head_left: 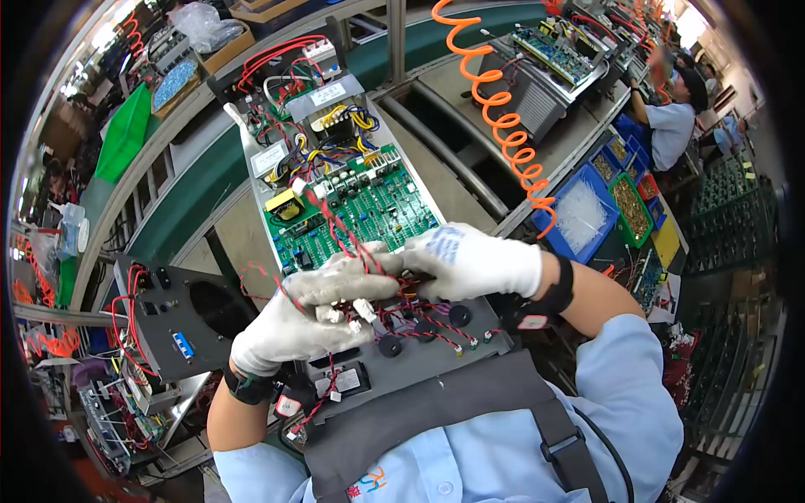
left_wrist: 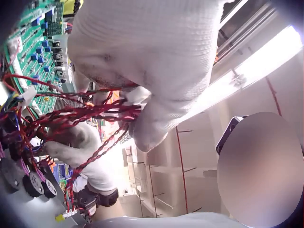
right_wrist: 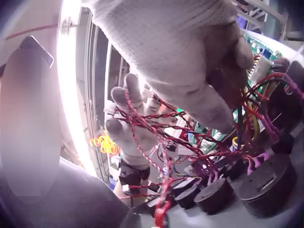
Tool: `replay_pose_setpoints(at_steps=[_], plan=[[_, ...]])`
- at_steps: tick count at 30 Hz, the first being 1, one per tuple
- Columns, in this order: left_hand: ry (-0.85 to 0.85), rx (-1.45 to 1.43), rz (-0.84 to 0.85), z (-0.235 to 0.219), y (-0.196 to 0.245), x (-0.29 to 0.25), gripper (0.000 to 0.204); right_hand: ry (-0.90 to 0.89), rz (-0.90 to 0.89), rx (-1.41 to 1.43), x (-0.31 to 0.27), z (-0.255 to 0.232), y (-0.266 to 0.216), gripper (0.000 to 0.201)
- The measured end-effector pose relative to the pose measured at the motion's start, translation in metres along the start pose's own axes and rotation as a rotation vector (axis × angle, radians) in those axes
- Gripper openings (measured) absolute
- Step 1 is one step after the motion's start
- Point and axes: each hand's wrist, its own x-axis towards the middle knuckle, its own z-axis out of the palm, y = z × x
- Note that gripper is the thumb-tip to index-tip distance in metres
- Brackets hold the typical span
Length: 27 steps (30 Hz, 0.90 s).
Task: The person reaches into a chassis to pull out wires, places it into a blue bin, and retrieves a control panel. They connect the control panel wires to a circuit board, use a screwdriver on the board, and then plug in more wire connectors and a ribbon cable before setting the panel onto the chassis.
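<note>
My gloved left hand [head_left: 314, 302] grips a bundle of twisted red-and-black wires [left_wrist: 90, 113]. White plug connectors [head_left: 364, 310] poke out by its fingers. Close beside it, my gloved right hand [head_left: 470, 258] curls its fingers round wires lower in the same bundle, nearer the panel; its fingertips are partly hidden. The wires run down to a grey panel [head_left: 436, 369] carrying several round black buzzer-like parts [right_wrist: 213, 195]. Beyond both hands lies a green circuit board [head_left: 360, 214] in an open metal chassis, with a transformer [head_left: 335, 121] behind it.
A coiled orange air hose [head_left: 503, 121] hangs at the right of the chassis. Blue bins [head_left: 579, 214] of small parts stand at right. Another grey panel [head_left: 172, 314] with a round opening is at left. A person [head_left: 671, 121] works farther along the line.
</note>
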Motion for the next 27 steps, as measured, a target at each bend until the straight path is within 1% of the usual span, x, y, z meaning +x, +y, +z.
replay_pose_setpoints(at_steps=[3, 4, 5, 7, 9, 10, 11, 13, 14, 15, 16, 17, 18, 19, 21, 22, 23, 24, 25, 26, 27], plan=[[-0.032, 0.057, -0.060, -0.007, 0.011, -0.021, 0.039, -0.196, 0.158, 0.187, 0.011, -0.014, 0.007, 0.031], [-0.001, -0.017, -0.031, -0.005, 0.006, -0.030, 0.038, -0.145, 0.082, 0.248, 0.010, -0.016, 0.021, 0.027], [0.027, -0.030, -0.016, -0.006, 0.001, -0.042, 0.039, -0.190, 0.211, 0.424, 0.005, -0.022, 0.022, 0.023], [0.052, 0.004, -0.038, -0.008, -0.011, -0.066, 0.040, -0.119, 0.363, 0.592, -0.003, -0.022, 0.021, 0.020], [0.096, -0.029, -0.090, -0.007, -0.020, -0.084, 0.044, 0.128, 0.327, 0.785, -0.008, -0.002, 0.032, 0.021], [0.116, -0.066, -0.113, -0.007, -0.023, -0.091, 0.046, 0.208, 0.278, 0.762, -0.010, 0.004, 0.026, 0.023], [0.135, -0.102, -0.134, -0.006, -0.025, -0.095, 0.047, 0.199, 0.233, 0.944, -0.013, 0.011, 0.015, 0.023], [0.159, -0.081, -0.139, -0.004, -0.022, -0.096, 0.052, 0.146, -0.045, 0.602, -0.015, -0.003, -0.013, 0.022], [0.167, -0.093, -0.160, -0.004, -0.019, -0.098, 0.053, 0.129, -0.131, 0.581, -0.015, -0.005, -0.017, 0.021], [0.172, -0.103, -0.185, -0.005, -0.015, -0.100, 0.053, 0.080, -0.064, 0.695, -0.016, -0.007, -0.012, 0.022], [0.234, -0.165, -0.177, 0.001, -0.005, -0.091, 0.054, 0.031, 0.002, 0.806, -0.017, -0.011, -0.001, 0.022], [0.257, -0.151, -0.153, 0.004, -0.001, -0.087, 0.056, -0.020, 0.066, 0.910, -0.021, -0.013, 0.008, 0.023], [0.284, -0.138, -0.122, 0.007, 0.001, -0.083, 0.058, 0.162, 0.184, 1.155, -0.025, -0.010, 0.016, 0.023], [0.265, -0.123, -0.124, 0.005, 0.003, -0.082, 0.055, 0.379, 0.308, 1.233, -0.027, -0.004, 0.027, 0.022], [0.226, -0.093, -0.128, 0.001, 0.009, -0.078, 0.048, 0.705, 0.470, 1.590, -0.022, 0.011, 0.035, 0.021], [0.192, -0.028, -0.122, -0.001, 0.008, -0.076, 0.042, 0.812, 0.607, 1.638, -0.019, 0.012, 0.031, 0.023], [0.158, 0.040, -0.114, -0.003, 0.008, -0.074, 0.037, 0.807, 0.514, 1.566, -0.018, 0.005, 0.022, 0.025], [0.242, 0.086, -0.180, 0.001, 0.015, -0.070, 0.031, 0.799, 0.423, 1.493, -0.018, -0.008, 0.007, 0.026], [0.236, 0.046, -0.142, -0.001, 0.018, -0.069, 0.031, 0.791, 0.333, 1.419, -0.018, -0.017, -0.003, 0.027], [0.227, 0.008, -0.102, -0.004, 0.021, -0.066, 0.030, 0.681, 0.273, 1.270, -0.018, -0.028, -0.005, 0.032], [0.216, -0.026, -0.054, -0.007, 0.023, -0.063, 0.030, 0.615, 0.336, 0.957, -0.017, -0.040, -0.022, 0.036]])
